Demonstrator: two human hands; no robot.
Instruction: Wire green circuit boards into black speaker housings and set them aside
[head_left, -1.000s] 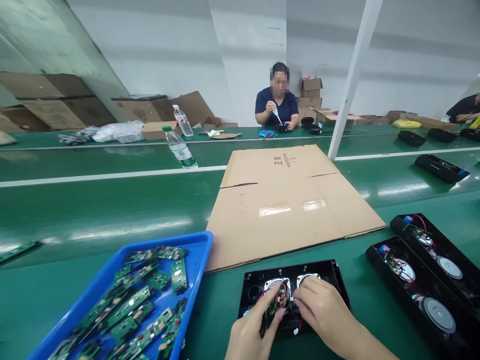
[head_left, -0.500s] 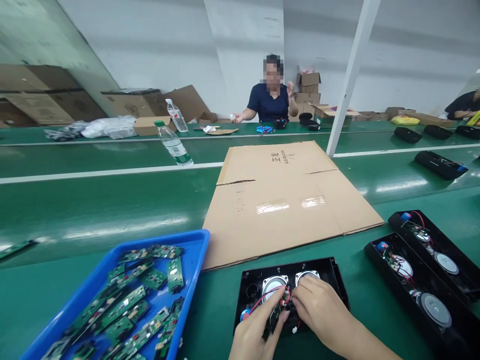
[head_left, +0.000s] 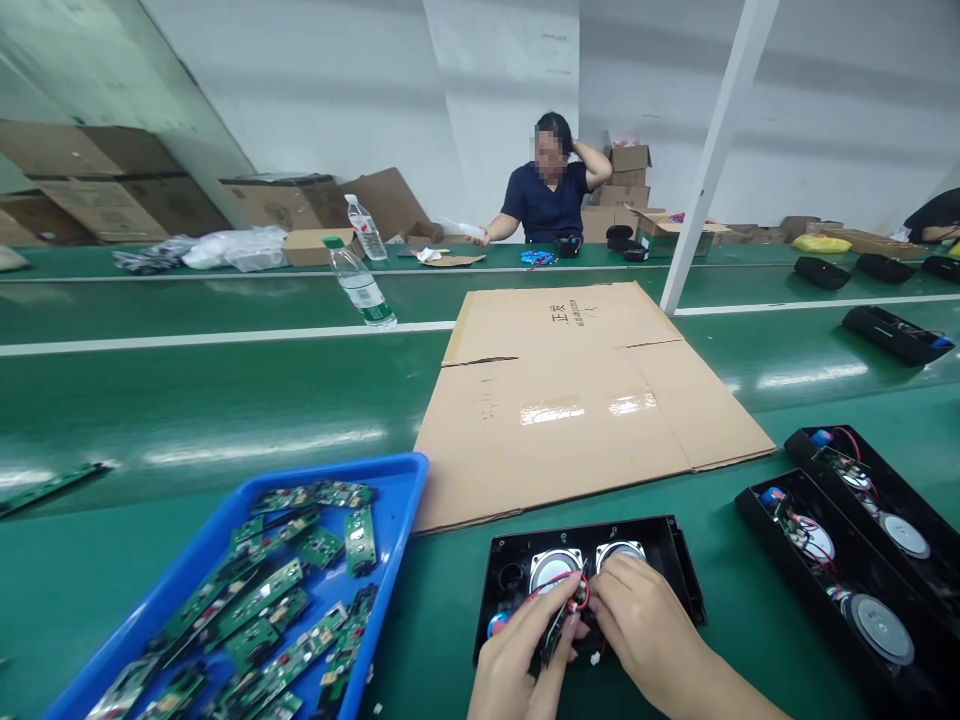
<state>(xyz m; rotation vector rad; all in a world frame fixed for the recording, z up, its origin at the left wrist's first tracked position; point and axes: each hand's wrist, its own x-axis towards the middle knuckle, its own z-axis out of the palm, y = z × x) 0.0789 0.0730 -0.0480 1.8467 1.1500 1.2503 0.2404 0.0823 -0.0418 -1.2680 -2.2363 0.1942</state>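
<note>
Before me on the green table lies an open black speaker housing (head_left: pixel 679 565) with two round speakers, the left one (head_left: pixel 555 570) in plainer sight. My left hand (head_left: pixel 521 645) pinches a small circuit board (head_left: pixel 553 635) above the housing. Red and black wires (head_left: pixel 577 597) rise from the board between my hands. My right hand (head_left: pixel 645 620) has its fingertips closed at these wires, close to the board; what exactly they grip is hidden. A blue part (head_left: pixel 497 625) sits at the housing's left end, and a small white connector (head_left: pixel 596 658) hangs near its front edge.
A blue tray (head_left: pixel 409 500) of circuit boards stands at left. Flattened cardboard (head_left: pixel 585 440) lies beyond the housing. Two wired housings (head_left: pixel 817 590) rest at right. A white post (head_left: pixel 716 160) and two bottles (head_left: pixel 360 285) stand farther back. A co-worker (head_left: pixel 551 195) sits across the table.
My hands stay at the wires, with the board tilted slightly differently. The view has shifted a little. The co-worker has raised one hand to the head and holds something whitish in the other.
</note>
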